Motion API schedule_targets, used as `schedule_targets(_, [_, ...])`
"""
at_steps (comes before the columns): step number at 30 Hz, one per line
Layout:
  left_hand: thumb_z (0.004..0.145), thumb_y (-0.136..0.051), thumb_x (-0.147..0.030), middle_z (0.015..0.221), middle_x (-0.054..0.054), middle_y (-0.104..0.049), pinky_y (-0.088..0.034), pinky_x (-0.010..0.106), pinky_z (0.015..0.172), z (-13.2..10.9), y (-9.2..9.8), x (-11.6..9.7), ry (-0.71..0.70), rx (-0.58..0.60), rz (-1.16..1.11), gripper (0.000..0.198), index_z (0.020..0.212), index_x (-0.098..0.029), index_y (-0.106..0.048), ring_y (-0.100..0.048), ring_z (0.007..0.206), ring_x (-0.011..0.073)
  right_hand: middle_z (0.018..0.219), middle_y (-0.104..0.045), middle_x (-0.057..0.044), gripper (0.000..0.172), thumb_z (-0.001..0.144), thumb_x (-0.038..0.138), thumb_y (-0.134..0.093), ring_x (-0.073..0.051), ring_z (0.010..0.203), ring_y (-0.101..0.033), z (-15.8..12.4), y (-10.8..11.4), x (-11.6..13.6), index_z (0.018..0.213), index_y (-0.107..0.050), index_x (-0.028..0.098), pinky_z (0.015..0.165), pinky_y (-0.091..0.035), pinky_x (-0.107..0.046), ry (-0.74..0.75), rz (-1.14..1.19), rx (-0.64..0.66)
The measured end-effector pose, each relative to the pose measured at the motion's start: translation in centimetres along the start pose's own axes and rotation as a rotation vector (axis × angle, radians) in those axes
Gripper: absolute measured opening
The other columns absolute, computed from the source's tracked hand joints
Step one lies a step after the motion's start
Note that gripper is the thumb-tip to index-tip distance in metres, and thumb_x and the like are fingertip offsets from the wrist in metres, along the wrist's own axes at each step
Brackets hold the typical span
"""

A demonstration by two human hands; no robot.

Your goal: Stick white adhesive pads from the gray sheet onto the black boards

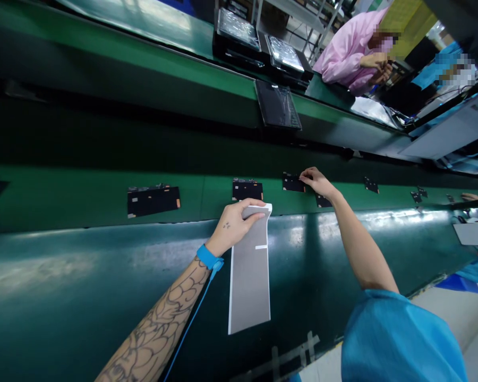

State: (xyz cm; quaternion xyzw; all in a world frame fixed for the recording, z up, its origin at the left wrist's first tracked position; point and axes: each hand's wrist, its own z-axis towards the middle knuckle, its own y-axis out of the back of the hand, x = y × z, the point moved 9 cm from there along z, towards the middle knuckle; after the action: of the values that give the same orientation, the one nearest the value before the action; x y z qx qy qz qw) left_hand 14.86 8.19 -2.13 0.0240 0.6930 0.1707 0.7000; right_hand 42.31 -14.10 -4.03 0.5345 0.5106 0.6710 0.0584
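Note:
A long grey sheet with white edges [250, 286] hangs over the near bench, its top end curled. My left hand [235, 225] is closed on that top end, thumb in front; a blue wrist strap [210, 258] with a cord is on this wrist. Farther off on the right, my right hand [316, 181] pinches the right edge of a thin black panel [292, 183] lying on the green belt. Another black panel [323, 200] lies partly hidden under this wrist. Just beyond my left hand is a black panel [247, 189] with small copper-coloured patches.
More black panels [154, 201] lie along the green belt [199, 196]. A film-wrapped dark panel [279, 104] overhangs the upper shelf, near black trays [239, 32]. A person in pink [348, 50] works across the line; another person's hand [470, 197] shows at far right.

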Motion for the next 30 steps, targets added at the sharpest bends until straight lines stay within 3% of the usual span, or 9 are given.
schedule_targets(8, [0.098, -0.074, -0.028, 0.123, 0.003, -0.080, -0.060, 0.046, 0.102, 0.0, 0.1, -0.2, -0.018, -0.006, 0.016, 0.019, 0.117, -0.027, -0.078, -0.075, 0.111, 0.0280, 0.112, -0.062, -0.011, 0.018, 0.090, 0.035, -0.071, -0.028, 0.109, -0.062, 0.1, 0.4, -0.7, 0.093, -0.078, 0.019, 0.108, -0.049, -0.044, -0.040, -0.003, -0.016])
schedule_targets(11, [0.098, -0.074, -0.029, 0.122, 0.004, -0.080, -0.060, 0.046, 0.103, 0.0, 0.0, -0.2, -0.013, 0.001, 0.015, 0.019, 0.117, -0.026, -0.078, -0.076, 0.110, 0.0277, 0.104, -0.062, -0.009, 0.016, 0.085, 0.036, -0.075, -0.027, 0.102, -0.061, 0.0, 0.8, -1.1, 0.088, -0.073, 0.020, 0.103, -0.050, -0.043, -0.054, 0.028, -0.080])
schedule_targets(15, [0.098, -0.074, -0.030, 0.125, 0.004, -0.080, -0.059, 0.046, 0.105, 0.0, 0.0, -0.1, -0.010, -0.001, -0.005, 0.019, 0.116, -0.026, -0.078, -0.075, 0.116, 0.0289, 0.094, -0.062, -0.004, 0.031, 0.084, 0.049, -0.078, -0.024, 0.089, -0.059, -0.9, 1.9, -0.8, 0.093, -0.061, 0.023, 0.091, -0.053, -0.041, -0.067, 0.094, -0.229])
schedule_targets(18, [0.097, -0.074, -0.030, 0.125, 0.004, -0.080, -0.058, 0.046, 0.107, 0.0, 0.0, 0.0, 0.006, -0.012, -0.029, 0.019, 0.115, -0.026, -0.078, -0.075, 0.116, 0.0291, 0.101, -0.065, -0.006, 0.038, 0.096, 0.061, -0.064, -0.025, 0.096, -0.061, -3.3, 1.8, 1.9, 0.104, -0.059, 0.024, 0.091, -0.054, -0.040, -0.032, 0.146, -0.361])
schedule_targets(20, [0.096, -0.074, -0.029, 0.124, 0.003, -0.080, -0.057, 0.047, 0.110, 0.0, 0.0, -0.1, -0.002, -0.015, -0.055, 0.019, 0.114, -0.025, -0.078, -0.075, 0.115, 0.0280, 0.111, -0.067, -0.008, 0.039, 0.102, 0.062, -0.059, -0.025, 0.102, -0.063, -5.7, 0.1, 5.1, 0.111, -0.061, 0.024, 0.091, -0.055, -0.039, 0.036, 0.195, -0.377])
schedule_targets(25, [0.095, -0.075, -0.028, 0.121, 0.003, -0.081, -0.056, 0.045, 0.112, 0.2, 0.1, -0.4, -0.028, -0.035, -0.110, 0.019, 0.114, -0.025, -0.077, -0.074, 0.117, 0.0267, 0.126, -0.068, -0.009, 0.019, 0.107, 0.044, -0.065, -0.029, 0.120, -0.065, -11.3, -6.6, 14.8, 0.119, -0.072, 0.032, 0.096, -0.057, -0.045, 0.334, 0.230, -0.148])
schedule_targets(27, [0.095, -0.075, -0.029, 0.121, 0.003, -0.081, -0.055, 0.045, 0.113, 0.1, 0.1, -0.4, -0.030, -0.034, -0.124, 0.020, 0.115, -0.024, -0.077, -0.074, 0.118, 0.0270, 0.122, -0.068, -0.009, 0.015, 0.107, 0.040, -0.065, -0.030, 0.118, -0.065, -12.2, -7.5, 16.6, 0.116, -0.075, 0.033, 0.102, -0.056, -0.050, 0.368, 0.194, -0.161])
schedule_targets(30, [0.096, -0.074, -0.028, 0.122, 0.004, -0.081, -0.056, 0.045, 0.112, 0.0, 0.0, -0.4, -0.042, -0.037, -0.119, 0.020, 0.115, -0.024, -0.077, -0.074, 0.119, 0.0271, 0.115, -0.067, -0.008, 0.012, 0.106, 0.038, -0.066, -0.030, 0.112, -0.066, -12.2, -7.8, 17.3, 0.110, -0.076, 0.033, 0.103, -0.056, -0.052, 0.377, 0.154, -0.190])
